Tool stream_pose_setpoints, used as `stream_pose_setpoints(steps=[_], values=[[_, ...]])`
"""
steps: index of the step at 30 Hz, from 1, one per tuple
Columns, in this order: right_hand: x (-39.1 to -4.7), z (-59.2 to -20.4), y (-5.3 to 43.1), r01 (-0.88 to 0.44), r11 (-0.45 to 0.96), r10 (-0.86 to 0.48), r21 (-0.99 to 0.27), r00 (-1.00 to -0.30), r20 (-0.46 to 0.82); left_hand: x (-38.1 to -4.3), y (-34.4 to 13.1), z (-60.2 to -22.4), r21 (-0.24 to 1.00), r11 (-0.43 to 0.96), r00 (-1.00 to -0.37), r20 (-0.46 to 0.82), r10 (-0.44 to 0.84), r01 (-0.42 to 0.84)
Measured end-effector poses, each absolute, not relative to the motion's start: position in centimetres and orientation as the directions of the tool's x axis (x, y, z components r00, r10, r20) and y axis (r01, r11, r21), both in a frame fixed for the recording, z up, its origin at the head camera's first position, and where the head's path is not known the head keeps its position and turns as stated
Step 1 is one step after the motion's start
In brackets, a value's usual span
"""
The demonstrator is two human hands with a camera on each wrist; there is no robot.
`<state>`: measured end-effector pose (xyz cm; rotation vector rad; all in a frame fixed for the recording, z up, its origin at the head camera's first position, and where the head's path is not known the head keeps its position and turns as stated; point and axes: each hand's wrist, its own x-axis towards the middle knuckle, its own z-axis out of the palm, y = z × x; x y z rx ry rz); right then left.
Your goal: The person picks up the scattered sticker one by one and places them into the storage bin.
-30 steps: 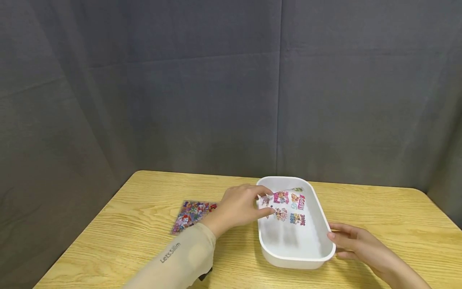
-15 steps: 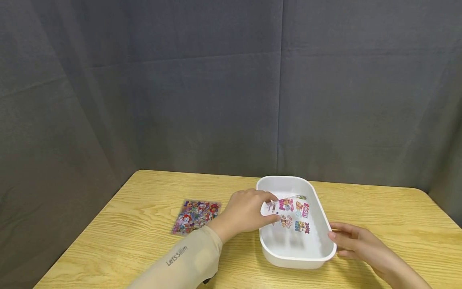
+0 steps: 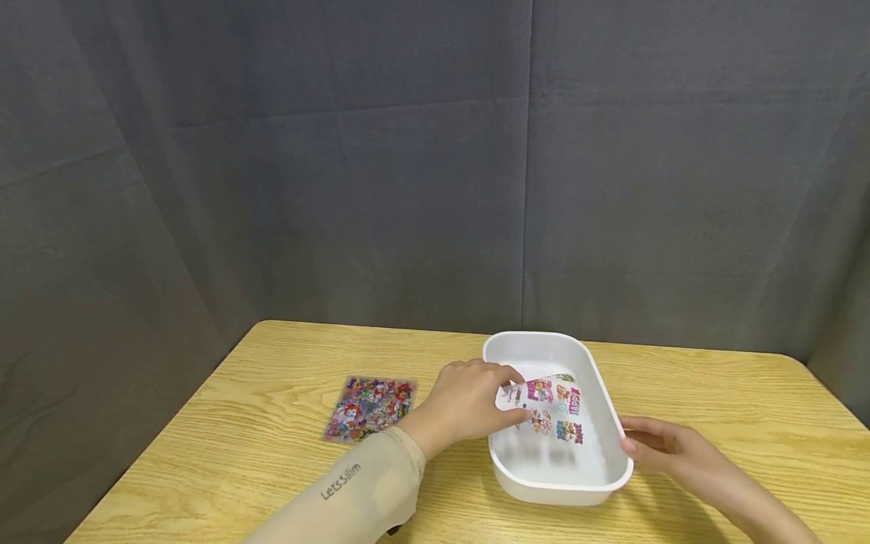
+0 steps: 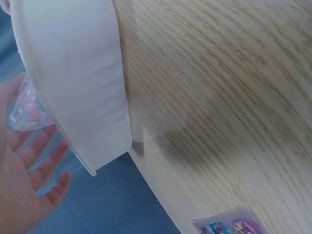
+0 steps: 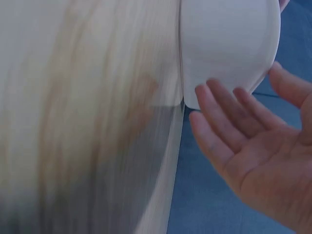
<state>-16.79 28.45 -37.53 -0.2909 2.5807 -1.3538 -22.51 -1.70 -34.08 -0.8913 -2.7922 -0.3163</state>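
A clear sheet printed with colourful stickers lies in and over the white basin. My left hand reaches over the basin's left rim and pinches the sheet's left edge between thumb and fingers. In the left wrist view, some of the clear plastic shows beside that hand. At the basin's right side is my right hand, its thumb at the rim and its other fingers loosely extended. The right wrist view shows those fingers spread near the basin's outer wall, with the palm bare.
A second sheet, packed with colourful cartoon stickers, lies on the wooden table left of the basin. Behind the table's far edge hangs a dark grey curtain, which also runs along the left side.
My left hand has shifted slightly right and nearer to me, and the sticker sheet has moved the same way inside the basin. The basin and my right hand have hardly moved.
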Motion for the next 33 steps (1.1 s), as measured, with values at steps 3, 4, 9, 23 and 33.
stream_pose_setpoints(steps=[3, 4, 9, 23, 33], values=[[-16.9, -37.4, 28.8, -0.118, 0.548, -0.325, -0.828, -0.942, -0.08, -22.5, -1.6, -34.0, 0.143, 0.799, -0.804, 0.239, 0.545, 0.584], [-16.9, -37.4, 28.9, -0.12, 0.543, -0.334, -0.831, -0.939, -0.083, -22.5, -1.6, -34.0, 0.142, 0.8, -0.805, 0.236, 0.545, 0.583], [-17.0, -37.7, 29.4, -0.143, 0.499, -0.385, -0.855, -0.92, -0.071, -22.6, -1.2, -34.1, 0.126, 0.809, -0.812, 0.213, 0.544, 0.575], [-17.4, -37.7, 29.6, -0.071, 0.464, -0.387, -0.883, -0.913, -0.129, -22.3, -1.0, -34.0, 0.084, 0.812, -0.805, 0.223, 0.55, 0.578], [-17.2, -37.7, 29.5, -0.068, 0.466, -0.381, -0.882, -0.915, -0.131, -21.9, -1.3, -33.8, 0.105, 0.792, -0.788, 0.244, 0.565, 0.601]])
